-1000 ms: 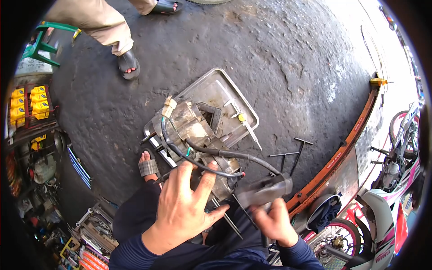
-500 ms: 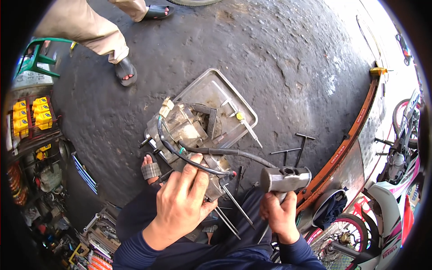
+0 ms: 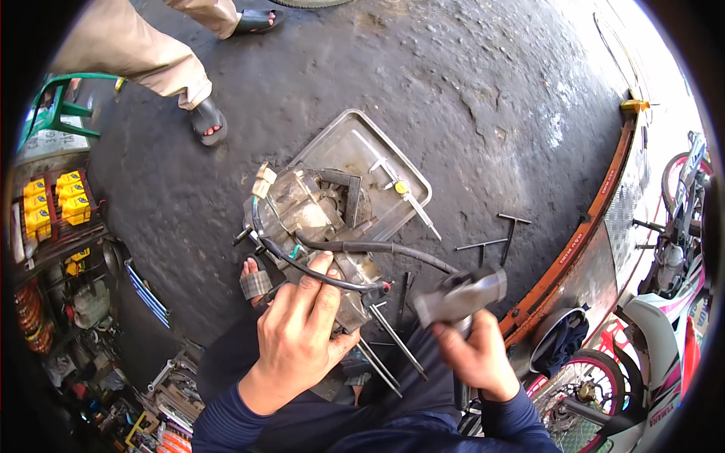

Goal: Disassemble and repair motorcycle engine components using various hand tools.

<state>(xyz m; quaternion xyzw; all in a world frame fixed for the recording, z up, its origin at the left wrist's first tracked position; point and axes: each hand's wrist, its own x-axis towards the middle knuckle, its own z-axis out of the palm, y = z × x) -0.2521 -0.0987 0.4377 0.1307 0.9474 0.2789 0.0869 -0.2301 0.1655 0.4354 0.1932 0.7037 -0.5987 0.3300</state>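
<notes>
Hammer [image 3: 462, 296] has tilted — engine [image 3: 306, 210] under left fingers [image 3: 326, 303].

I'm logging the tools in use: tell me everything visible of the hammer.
The hammer has a thick, blocky grey head that looks metal, blurred here, slanting up toward the right. The right hand wraps its handle just below the head, little of which shows. It is held right of the metal casing, apart from it.

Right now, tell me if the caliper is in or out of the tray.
Partly out: the caliper lies over the tray, its tip reaching past it.
</notes>
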